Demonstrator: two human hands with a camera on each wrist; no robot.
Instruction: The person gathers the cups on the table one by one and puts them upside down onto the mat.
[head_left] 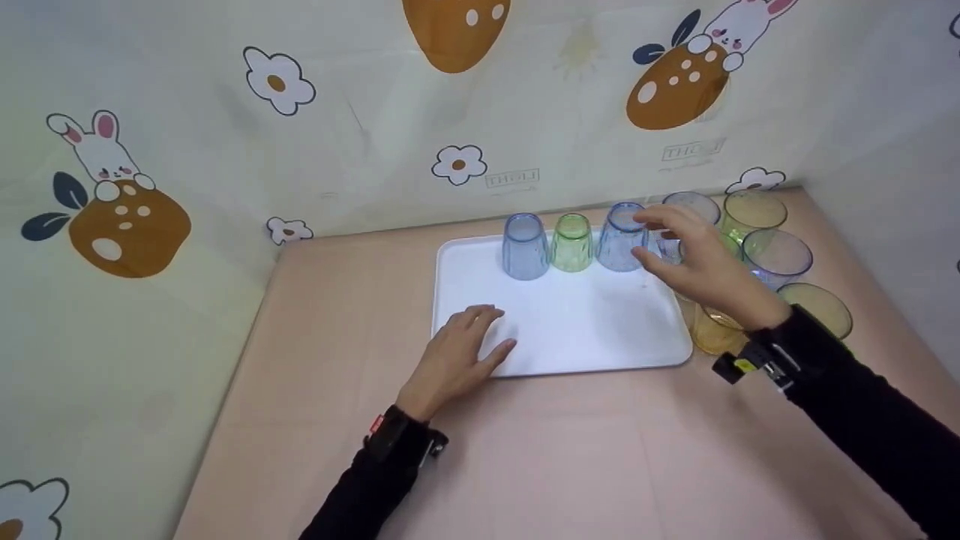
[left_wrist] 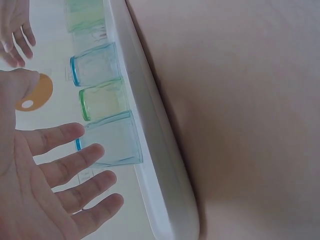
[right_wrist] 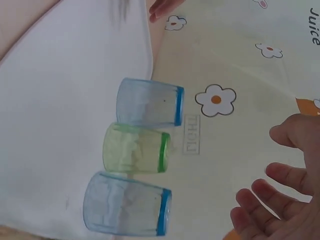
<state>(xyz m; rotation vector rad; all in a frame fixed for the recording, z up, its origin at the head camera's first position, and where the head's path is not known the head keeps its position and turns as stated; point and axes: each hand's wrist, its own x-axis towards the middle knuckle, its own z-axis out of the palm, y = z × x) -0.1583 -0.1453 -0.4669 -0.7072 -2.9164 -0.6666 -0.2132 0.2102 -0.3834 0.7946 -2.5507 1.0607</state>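
A white tray (head_left: 577, 330) bears a row of three glasses along its far side, narrower ends up: a blue glass (head_left: 526, 251), a smaller green glass (head_left: 573, 251) and another blue glass (head_left: 618, 247) to the right. My right hand (head_left: 709, 266) hovers by the right blue glass, thumb and fingers spread; the right wrist view shows a gap between them. Over the tray's front left part is my left hand (head_left: 454, 360), its fingers (left_wrist: 75, 167) apart and holding nothing.
Several blue, green and yellow glasses, wide mouths up, stand right of the tray, partly hidden by my right hand; a yellow glass (head_left: 718, 334) is near the tray's corner. A printed cloth wall (head_left: 360, 172) rises behind the pinkish table (head_left: 337, 360).
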